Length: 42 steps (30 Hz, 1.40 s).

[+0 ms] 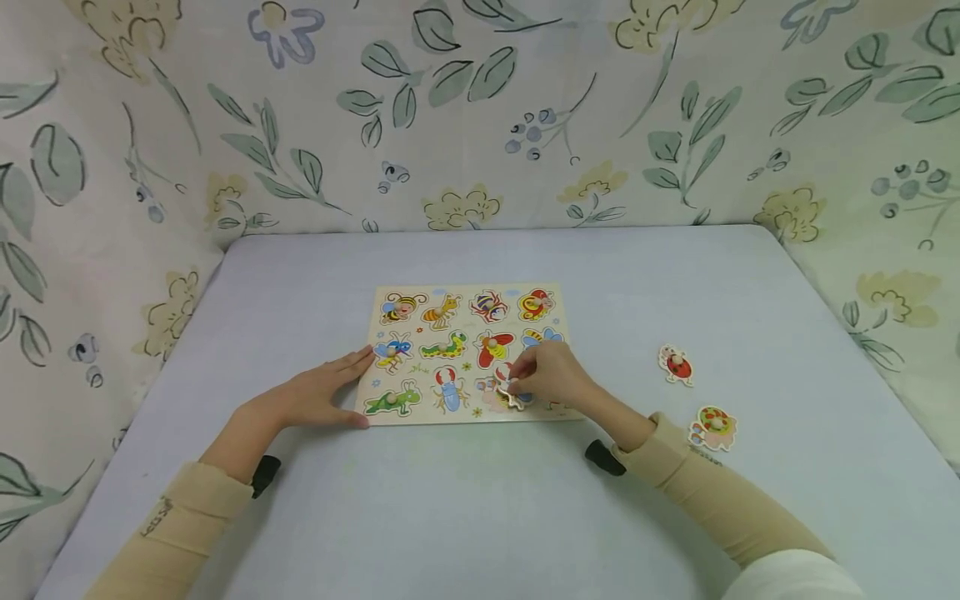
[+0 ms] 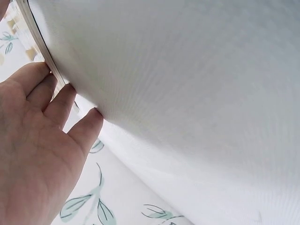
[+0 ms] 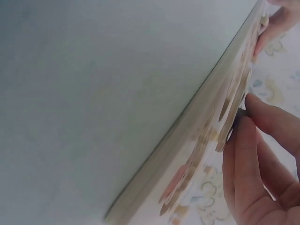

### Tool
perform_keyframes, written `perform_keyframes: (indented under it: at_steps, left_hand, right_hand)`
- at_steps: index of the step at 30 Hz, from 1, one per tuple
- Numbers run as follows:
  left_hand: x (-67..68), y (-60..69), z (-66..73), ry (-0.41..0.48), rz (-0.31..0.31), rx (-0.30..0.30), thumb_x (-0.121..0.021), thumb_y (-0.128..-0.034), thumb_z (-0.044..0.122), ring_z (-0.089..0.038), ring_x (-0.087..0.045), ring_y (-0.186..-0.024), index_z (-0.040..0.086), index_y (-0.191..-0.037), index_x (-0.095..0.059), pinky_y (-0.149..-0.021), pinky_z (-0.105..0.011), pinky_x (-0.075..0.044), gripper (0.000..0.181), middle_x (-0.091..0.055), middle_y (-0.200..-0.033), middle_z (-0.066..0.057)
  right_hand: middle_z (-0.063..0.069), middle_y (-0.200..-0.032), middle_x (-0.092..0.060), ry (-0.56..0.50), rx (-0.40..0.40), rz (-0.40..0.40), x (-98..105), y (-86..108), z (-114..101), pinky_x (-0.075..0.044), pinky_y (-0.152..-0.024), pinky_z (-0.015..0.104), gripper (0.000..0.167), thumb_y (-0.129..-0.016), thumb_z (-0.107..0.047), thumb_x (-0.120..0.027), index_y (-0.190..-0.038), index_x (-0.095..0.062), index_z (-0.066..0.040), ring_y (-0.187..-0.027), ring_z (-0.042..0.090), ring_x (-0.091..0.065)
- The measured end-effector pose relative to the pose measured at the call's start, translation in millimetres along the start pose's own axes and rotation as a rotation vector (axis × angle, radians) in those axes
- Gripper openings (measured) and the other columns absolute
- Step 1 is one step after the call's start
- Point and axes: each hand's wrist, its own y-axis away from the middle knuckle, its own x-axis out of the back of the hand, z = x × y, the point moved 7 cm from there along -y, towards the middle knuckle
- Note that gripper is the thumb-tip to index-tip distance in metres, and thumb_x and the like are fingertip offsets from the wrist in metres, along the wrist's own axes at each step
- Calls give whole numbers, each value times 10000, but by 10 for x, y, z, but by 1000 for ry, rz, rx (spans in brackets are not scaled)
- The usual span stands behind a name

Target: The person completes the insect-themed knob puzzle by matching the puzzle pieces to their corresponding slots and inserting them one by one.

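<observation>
A wooden insect peg puzzle board (image 1: 411, 375) lies flat on the table, with several colourful bug pieces in it. My right hand (image 1: 553, 375) is over its lower right part and pinches a puzzle piece (image 1: 515, 403) by the knob. In the right wrist view, thumb and fingertips meet at that knob, and the piece (image 3: 233, 115) appears edge-on, close above the board; its picture is mostly hidden. My left hand (image 1: 318, 395) touches the board's left edge with fingers extended, thumb near the lower left corner. The left wrist view shows the fingertips (image 2: 95, 112) against the edge.
To the right of the board lie a red ladybug piece (image 1: 677, 367) and, nearer me, a yellow-green spotted bug piece (image 1: 714, 428). A white cloth covers the table (image 1: 450, 508). Flower-printed fabric (image 1: 480, 125) stands behind it and at both sides.
</observation>
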Motion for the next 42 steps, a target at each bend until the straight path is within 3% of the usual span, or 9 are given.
perform_keyframes:
  at_steps: [16,31,42]
  left_hand:
    - [-13,-9,-22,9,1,1,-699,-799,588,-423,-167,-1438,36,-1546,-186,-1121,-614,-192,1061,-145,-1606,-167]
    - [2,-3,9,1,-2,12,-709,-802,568,-421,-166,-1439,33,-1544,-191,-1126,-608,-189,1052,-145,-1606,-165]
    - [-13,-14,-17,2,-1,2,-715,-796,565,-414,-170,-1440,23,-1540,-196,-1121,-612,-199,1057,-152,-1604,-169]
  right_hand:
    - [-24,-661,-646,40,17,-9,-116,-75,-109,-440,-585,200,104,-753,-92,-839,-771,-746,-50,-638,99,-537]
    - [-74,-602,-620,157,98,-50,-245,-170,-352,-403,-559,198,119,-746,-172,-852,-744,-756,-102,-588,78,-515]
    - [-76,-614,-612,128,116,-79,-380,-227,-489,-406,-581,215,130,-724,-161,-866,-703,-748,-112,-663,103,-510]
